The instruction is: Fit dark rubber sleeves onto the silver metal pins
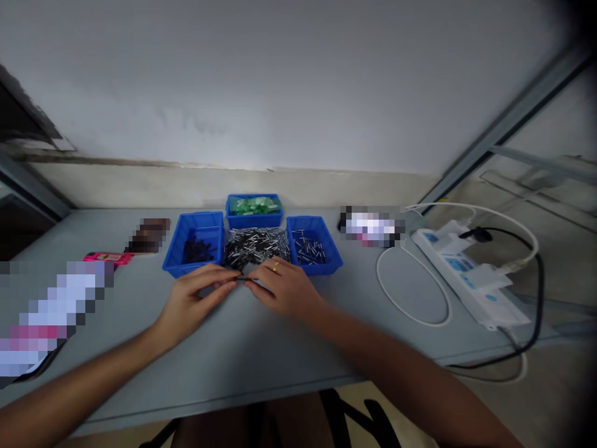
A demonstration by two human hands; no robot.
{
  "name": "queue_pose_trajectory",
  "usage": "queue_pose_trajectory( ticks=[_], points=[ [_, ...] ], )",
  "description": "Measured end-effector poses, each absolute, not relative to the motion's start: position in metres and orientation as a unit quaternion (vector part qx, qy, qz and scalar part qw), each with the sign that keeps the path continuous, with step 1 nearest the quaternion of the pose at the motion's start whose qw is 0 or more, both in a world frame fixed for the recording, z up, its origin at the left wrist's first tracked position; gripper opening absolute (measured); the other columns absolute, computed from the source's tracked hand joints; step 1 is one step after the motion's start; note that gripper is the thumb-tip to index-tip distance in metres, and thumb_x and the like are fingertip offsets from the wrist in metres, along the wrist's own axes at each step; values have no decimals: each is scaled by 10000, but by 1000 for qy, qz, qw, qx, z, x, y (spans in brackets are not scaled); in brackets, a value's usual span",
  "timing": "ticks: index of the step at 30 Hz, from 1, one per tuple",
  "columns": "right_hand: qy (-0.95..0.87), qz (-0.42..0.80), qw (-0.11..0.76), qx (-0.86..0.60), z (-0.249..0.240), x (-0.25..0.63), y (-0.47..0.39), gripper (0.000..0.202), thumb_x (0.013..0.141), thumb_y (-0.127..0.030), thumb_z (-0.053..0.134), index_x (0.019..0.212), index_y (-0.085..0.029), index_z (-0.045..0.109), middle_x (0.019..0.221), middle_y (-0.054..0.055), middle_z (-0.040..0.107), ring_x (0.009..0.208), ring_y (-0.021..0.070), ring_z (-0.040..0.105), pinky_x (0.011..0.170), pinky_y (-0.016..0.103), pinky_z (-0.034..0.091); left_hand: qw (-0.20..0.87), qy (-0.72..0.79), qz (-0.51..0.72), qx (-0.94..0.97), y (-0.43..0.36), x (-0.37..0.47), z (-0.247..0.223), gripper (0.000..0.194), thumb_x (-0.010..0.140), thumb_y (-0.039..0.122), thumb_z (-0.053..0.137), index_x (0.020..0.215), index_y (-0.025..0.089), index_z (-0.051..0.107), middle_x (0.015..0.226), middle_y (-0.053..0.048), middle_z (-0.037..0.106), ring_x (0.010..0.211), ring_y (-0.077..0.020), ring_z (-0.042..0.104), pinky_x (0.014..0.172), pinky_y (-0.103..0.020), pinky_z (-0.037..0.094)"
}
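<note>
My left hand (pixel 198 297) and my right hand (pixel 280 286) meet over the table, in front of the bins. Between their pinched fingertips is a small dark thin piece (pixel 241 278), gripped from both sides. A ring sits on a finger of my right hand. Just beyond the fingers lies a pile of metal pins (pixel 256 244). To its left, a blue bin (pixel 209 229) holds small black parts (pixel 198 250). The blue bin (pixel 326 269) on the right contains more metal pins. Behind the pile, another blue bin (pixel 254 221) has green pieces (pixel 254 205) in it.
A white power strip (pixel 466 274) with plugs and looping cables (pixel 380 274) occupies the right side. A blurred phone-like device (pixel 370 227) lies at the back right. On the left are a large blurred screen (pixel 60 311), a pink item (pixel 107 257) and a blurred brown item (pixel 148 236).
</note>
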State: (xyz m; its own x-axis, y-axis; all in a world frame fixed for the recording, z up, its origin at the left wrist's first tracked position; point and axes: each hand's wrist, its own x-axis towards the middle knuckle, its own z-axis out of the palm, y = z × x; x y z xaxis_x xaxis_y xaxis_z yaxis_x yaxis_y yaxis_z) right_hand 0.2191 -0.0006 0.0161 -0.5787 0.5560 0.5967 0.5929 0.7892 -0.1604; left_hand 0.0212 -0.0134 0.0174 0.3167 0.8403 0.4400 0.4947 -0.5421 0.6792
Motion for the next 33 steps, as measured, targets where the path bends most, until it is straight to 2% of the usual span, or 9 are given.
queue_pose_trajectory(
  ticks=[4, 9, 13, 16, 21, 26, 33],
  points=[
    [-909, -25, 301, -288, 12, 216, -2, 273, 913, -316, 401, 800, -155, 592, 760, 25, 608, 746, 122, 541, 729, 231, 437, 237, 390, 411, 789, -18, 21, 17, 134, 795, 239, 575, 881, 194, 668, 876, -34, 672, 820, -153, 615, 735, -256, 508],
    [-911, 6, 306, -275, 14, 218, -2, 233, 910, -281, 393, 878, -154, 586, 801, 30, 604, 773, 121, 542, 738, 225, 441, 295, 430, 429, 738, -16, 24, 19, 150, 785, 294, 566, 825, 163, 628, 790, -33, 670, 695, -137, 623, 652, -233, 527],
    [-903, 25, 346, -254, 16, 221, -1, 198, 892, -192, 383, 1005, -153, 541, 904, 53, 601, 871, 129, 532, 793, 238, 441, 308, 447, 382, 749, -9, 24, 16, 173, 764, 325, 580, 803, 162, 624, 727, -14, 652, 675, -136, 606, 650, -236, 516],
    [-912, 23, 339, -229, 17, 222, 0, 225, 875, -148, 374, 1035, -160, 531, 958, 65, 593, 902, 136, 524, 815, 256, 443, 326, 426, 333, 775, -7, 24, 12, 166, 779, 318, 563, 789, 164, 626, 731, -5, 641, 689, -128, 588, 650, -225, 495],
    [-929, 18, 315, -194, 19, 221, -1, 208, 869, -141, 376, 971, -152, 556, 902, 60, 596, 849, 134, 523, 789, 264, 456, 360, 409, 270, 794, -9, 24, 11, 156, 765, 304, 582, 732, 160, 632, 675, 11, 606, 660, -115, 558, 618, -204, 460],
    [-927, 32, 324, -185, 20, 221, -2, 166, 848, -157, 424, 937, -157, 564, 924, 59, 586, 837, 130, 517, 764, 262, 455, 414, 412, 283, 761, -12, 23, 16, 150, 748, 307, 598, 750, 161, 631, 693, 10, 596, 663, -113, 550, 622, -210, 458],
    [-932, 41, 315, -173, 21, 221, -1, 135, 823, -176, 457, 907, -163, 561, 969, 70, 573, 874, 137, 525, 812, 281, 451, 539, 384, 259, 704, -9, 22, 16, 142, 733, 284, 614, 765, 146, 610, 733, 1, 618, 685, -116, 560, 645, -221, 456]
  ],
)
